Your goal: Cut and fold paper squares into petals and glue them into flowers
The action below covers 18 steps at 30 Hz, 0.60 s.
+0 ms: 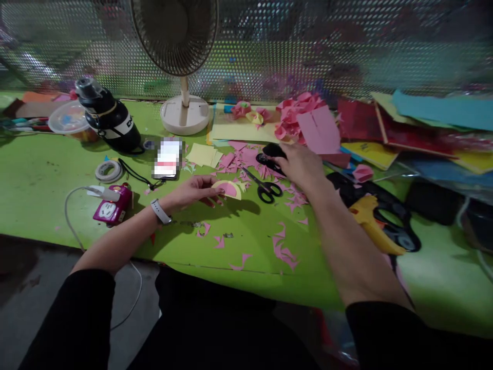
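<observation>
Black sleeves (73, 318), paper (228, 189) between left fingers (208, 193)

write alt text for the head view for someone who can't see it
Left hand holding a pink and yellow paper piece over a green table, right hand at a black object among pink scraps. Scissors lie between the hands; a fan stands behind, with a phone and bottle towards the left.

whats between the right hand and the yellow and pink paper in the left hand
In the head view, black-handled scissors and pink scraps lie between the yellow-pink paper and the right hand.
</observation>
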Motion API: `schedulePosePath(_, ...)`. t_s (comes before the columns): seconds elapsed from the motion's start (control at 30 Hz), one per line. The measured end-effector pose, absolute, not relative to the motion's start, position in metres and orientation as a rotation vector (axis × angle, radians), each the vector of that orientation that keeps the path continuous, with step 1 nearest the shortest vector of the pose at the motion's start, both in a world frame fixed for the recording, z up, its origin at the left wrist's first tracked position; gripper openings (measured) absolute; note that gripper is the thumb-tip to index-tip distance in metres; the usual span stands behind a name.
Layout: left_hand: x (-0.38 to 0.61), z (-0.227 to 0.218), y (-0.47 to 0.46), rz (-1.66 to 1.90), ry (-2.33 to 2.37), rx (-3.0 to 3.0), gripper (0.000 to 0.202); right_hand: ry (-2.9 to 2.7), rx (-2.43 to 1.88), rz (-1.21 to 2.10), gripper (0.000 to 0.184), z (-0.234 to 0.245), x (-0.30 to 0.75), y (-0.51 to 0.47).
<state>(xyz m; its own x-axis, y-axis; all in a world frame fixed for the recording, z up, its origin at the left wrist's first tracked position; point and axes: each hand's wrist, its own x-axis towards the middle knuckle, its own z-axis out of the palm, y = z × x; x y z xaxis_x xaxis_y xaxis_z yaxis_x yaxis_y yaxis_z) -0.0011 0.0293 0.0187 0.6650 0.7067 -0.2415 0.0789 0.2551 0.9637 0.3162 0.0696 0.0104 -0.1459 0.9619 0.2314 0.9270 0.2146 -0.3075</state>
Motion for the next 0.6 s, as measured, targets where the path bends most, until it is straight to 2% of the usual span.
schedulePosePath(0.1,0.000,0.020,0.028,0.544,0.798,1.274,0.023,-2.017,-1.736,0.158,0.044,0.026,0.302,0.056)
schedulePosePath(0.13,0.000,0.021,0.027,0.555,0.807,1.268,0.022,-2.002,-1.678,0.280,0.044,0.034,0.295,0.049)
schedulePosePath(0.23,0.001,0.023,0.026,0.563,0.811,1.233,0.024,-1.921,-1.442,0.980,0.044,0.053,0.270,0.029)
schedulePosePath(0.3,0.001,0.023,0.025,0.554,0.805,1.223,0.025,-1.941,-1.351,1.205,0.045,0.060,0.257,0.018)
schedulePosePath(0.43,0.001,0.021,0.025,0.547,0.775,1.238,0.028,-2.021,-1.355,1.254,0.047,0.059,0.247,0.011)
schedulePosePath(0.6,0.000,0.019,0.026,0.554,0.753,1.223,0.029,-2.021,-1.354,1.312,0.039,0.051,0.249,0.013)
